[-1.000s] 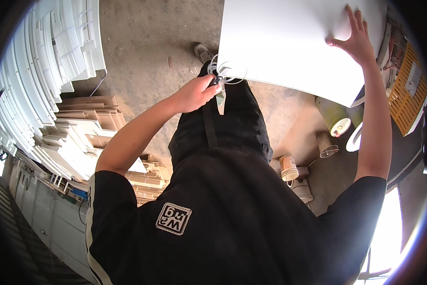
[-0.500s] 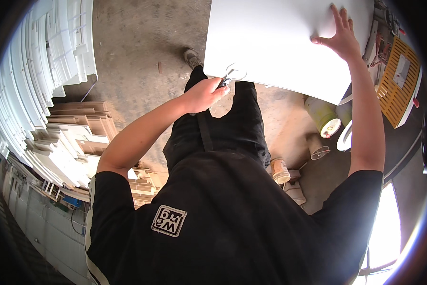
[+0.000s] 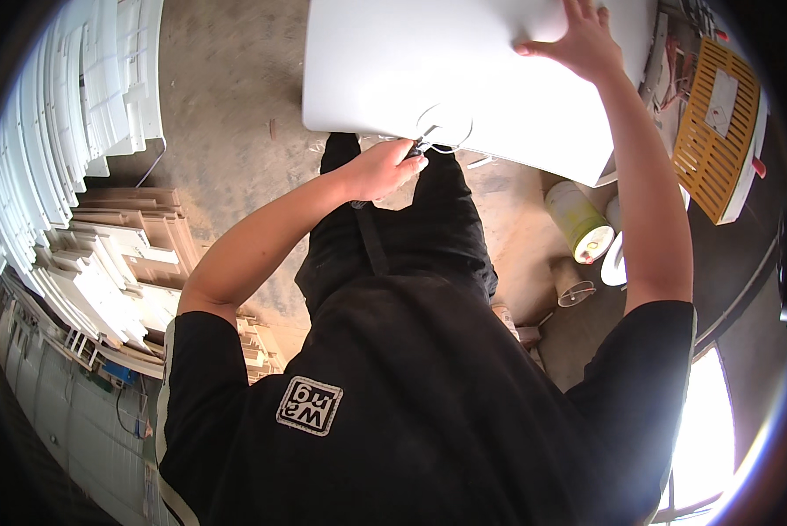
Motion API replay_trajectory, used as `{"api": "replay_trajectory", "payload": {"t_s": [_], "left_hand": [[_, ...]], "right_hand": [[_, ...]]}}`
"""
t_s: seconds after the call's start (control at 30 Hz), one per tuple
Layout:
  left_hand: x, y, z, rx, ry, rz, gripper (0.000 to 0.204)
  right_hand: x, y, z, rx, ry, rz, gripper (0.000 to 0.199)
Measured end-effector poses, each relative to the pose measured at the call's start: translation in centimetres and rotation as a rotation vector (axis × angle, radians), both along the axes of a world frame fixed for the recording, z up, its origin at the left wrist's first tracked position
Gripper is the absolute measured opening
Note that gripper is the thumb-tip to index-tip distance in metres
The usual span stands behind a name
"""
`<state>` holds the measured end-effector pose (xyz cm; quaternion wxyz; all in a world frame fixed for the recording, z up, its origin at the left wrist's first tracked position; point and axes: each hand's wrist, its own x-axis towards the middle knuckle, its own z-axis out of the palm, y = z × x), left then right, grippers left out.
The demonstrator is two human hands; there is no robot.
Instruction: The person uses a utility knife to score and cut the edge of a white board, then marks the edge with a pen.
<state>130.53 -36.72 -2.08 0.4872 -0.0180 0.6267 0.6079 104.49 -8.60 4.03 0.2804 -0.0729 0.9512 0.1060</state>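
A worker's left hand (image 3: 378, 173) gripped a dark tool (image 3: 416, 152) at the near edge of a white panel (image 3: 411, 66), with a thin strip (image 3: 471, 131) looping past the fingers over that edge. The right hand (image 3: 580, 46), fingers spread wide, pressed the panel's right side. A drum (image 3: 577, 219) sat near the panel's near right corner.

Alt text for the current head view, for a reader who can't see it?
A person's left hand grips a small dark tool by the near edge of a large, flat white panel, on which the right hand lies spread. Long white boards are piled at left, a yellow slatted board at right.
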Motion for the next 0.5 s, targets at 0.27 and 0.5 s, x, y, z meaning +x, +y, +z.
{"api": "replay_trajectory", "payload": {"t_s": [0.27, 0.5], "left_hand": [[0.3, 10.7, -1.9, 0.024, 0.065, -0.052, 0.023], [-0.5, 20.0, -2.0, 0.0, 0.156, -0.108, 0.031]], "right_hand": [[0.5, 0.2, 0.1, -0.061, 0.016, 0.025, 0.156], [0.6, 0.7, 0.3, -0.114, 0.002, 0.035, 0.155]]}}
